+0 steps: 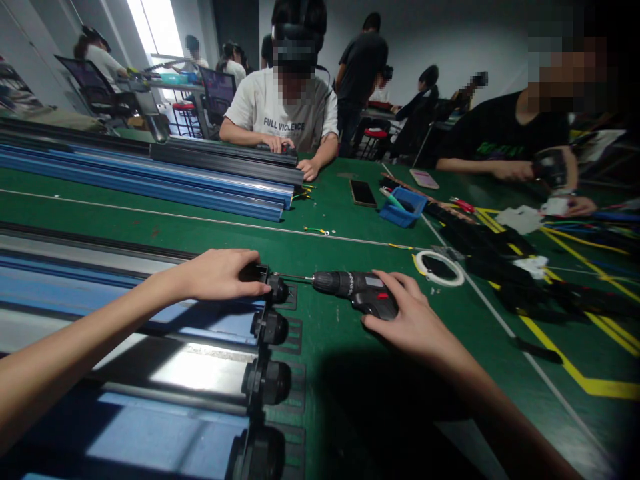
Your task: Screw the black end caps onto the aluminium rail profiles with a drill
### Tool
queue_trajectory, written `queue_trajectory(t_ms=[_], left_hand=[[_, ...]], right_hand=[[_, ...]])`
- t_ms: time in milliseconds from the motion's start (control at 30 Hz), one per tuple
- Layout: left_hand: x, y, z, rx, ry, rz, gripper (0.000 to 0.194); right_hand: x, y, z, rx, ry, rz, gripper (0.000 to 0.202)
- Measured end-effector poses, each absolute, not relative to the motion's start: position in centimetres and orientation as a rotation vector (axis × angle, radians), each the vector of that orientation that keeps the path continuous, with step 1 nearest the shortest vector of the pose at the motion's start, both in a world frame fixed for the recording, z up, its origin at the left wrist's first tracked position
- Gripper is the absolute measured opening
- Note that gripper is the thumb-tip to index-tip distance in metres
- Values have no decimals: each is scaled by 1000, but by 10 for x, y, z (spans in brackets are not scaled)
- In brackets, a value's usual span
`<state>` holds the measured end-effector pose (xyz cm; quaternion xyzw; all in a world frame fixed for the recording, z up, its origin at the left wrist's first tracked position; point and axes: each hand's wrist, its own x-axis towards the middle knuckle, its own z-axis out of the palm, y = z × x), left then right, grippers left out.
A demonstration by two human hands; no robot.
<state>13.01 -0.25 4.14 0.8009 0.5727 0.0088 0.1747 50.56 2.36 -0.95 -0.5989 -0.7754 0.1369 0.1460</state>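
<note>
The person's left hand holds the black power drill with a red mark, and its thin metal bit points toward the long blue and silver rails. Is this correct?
The hand is wrong: in the head view, the right hand holds the black power drill. Its thin metal bit does point toward the long blue and silver rails.

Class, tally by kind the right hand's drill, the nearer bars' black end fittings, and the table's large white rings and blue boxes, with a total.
Drill in the right hand: 1
Black end fittings: 4
Large white ring: 1
Blue box: 1
Total: 7
</note>
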Motion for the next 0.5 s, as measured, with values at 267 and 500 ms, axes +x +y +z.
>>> queue_trajectory(t_ms=[267,500], left_hand=[[127,-1,39,2247,1573,15,56],[129,-2,40,2294,1537,27,56]], right_hand=[[505,22,-6,-1723,-2210,416,80],[506,24,-8,-1723,-2214,426,82]])
